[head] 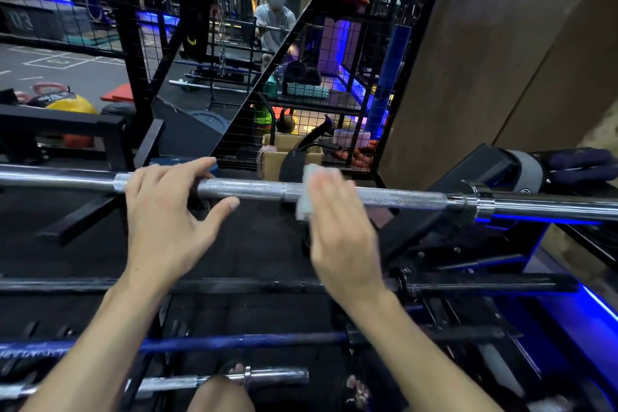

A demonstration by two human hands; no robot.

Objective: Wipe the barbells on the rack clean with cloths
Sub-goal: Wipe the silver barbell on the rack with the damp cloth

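The wiping of the top bar (pixel 254 191) is under way. It lies across the rack (pixel 110 144) at the highest level, chrome, with knurled grip sections and a smooth sleeve to the right. The left hand (pixel 164 211) steadies it, fingers lying loosely over the shaft, thumb spread below, not clamped. The right hand (pixel 337 227), blurred, presses a white cloth (pixel 309 191) around the bar with fingers folded over it. Next, I judge, the cloth must slide along toward the sleeve, then the lower bars (pixel 234 284) need their turn.
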